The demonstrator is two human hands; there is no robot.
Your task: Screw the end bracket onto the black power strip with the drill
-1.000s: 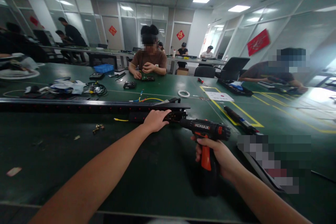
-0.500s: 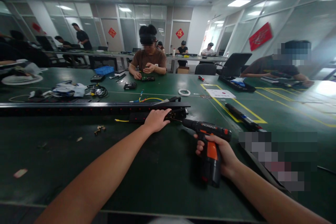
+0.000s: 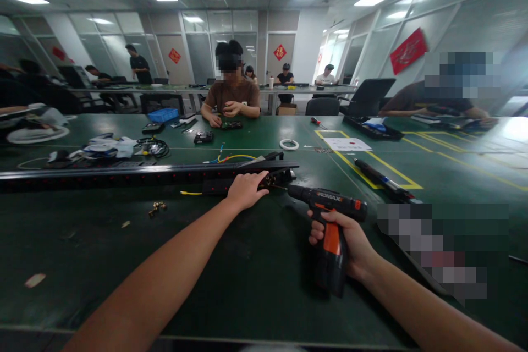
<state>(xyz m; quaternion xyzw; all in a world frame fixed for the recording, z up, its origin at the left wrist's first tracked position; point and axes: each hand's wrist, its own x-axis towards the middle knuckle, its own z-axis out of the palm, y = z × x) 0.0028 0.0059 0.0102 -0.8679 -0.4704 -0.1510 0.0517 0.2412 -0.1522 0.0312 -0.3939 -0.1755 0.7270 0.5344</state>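
My right hand (image 3: 344,236) is wrapped around the grip of a black and orange cordless drill (image 3: 332,201), held level with its bit pointing left. The thin bit reaches a black assembly (image 3: 216,186) at the right end of a long black rail (image 3: 103,175); whether it sits in a screw cannot be made out. My left hand (image 3: 247,190) lies over this assembly, thumb toward the bit, holding it down; some fingertips are hidden behind it. A yellow cable (image 3: 191,193) sticks out of the assembly's left end.
Small brass-coloured pieces (image 3: 157,207) lie before the rail on the green table (image 3: 231,286). Behind it are bundled cables (image 3: 152,146), a blue basket (image 3: 163,115) and a white ring (image 3: 289,144). A black tool (image 3: 385,180) lies right. A person (image 3: 233,93) works opposite.
The view has shifted slightly. Both hands stay nearly in place, and the drill remains at the assembly's right end with its rear a little farther right.
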